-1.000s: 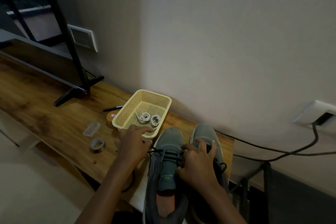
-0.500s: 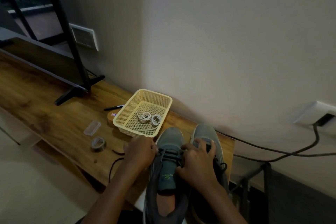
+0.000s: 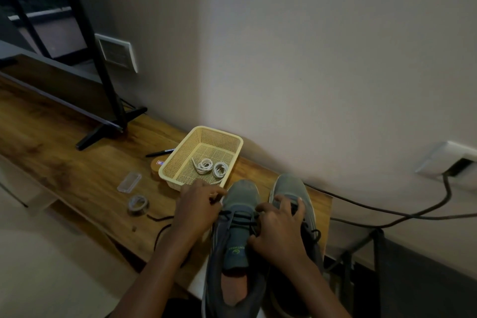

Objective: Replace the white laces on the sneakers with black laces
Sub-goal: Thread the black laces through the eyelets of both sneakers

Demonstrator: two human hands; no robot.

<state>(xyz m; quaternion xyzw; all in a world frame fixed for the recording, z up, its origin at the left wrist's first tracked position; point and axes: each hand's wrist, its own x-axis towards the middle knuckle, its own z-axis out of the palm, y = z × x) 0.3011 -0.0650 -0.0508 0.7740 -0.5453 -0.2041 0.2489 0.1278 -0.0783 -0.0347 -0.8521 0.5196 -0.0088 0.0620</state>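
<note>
Sneakers, both grey, stand side by side at the right end of the wooden tabletop, toes toward the wall. The white laces are out of them and lie coiled in the yellow mesh basket, so the removal half looks done.

The right sneaker shows black loops at its outer side, though the hand over it hides how complete its lacing is. The left sneaker is the one being worked on. A black lace crosses only its lowest eyelets, the tongue nearer the person lies bare, and a loose tail trails off to the left over the tabletop's front edge.

The left hand sits at that sneaker's outer side near the toe. Its grip is narrow, fingertips pinched together on what appears to be the black lace. The right hand lies across both sneakers with fingers bent. Whether its grip holds the lace or merely steadies the shoes cannot be told.

What is left, by the look of it, is to thread the remaining eyelets of the left sneaker, even the ends and tie.
</note>
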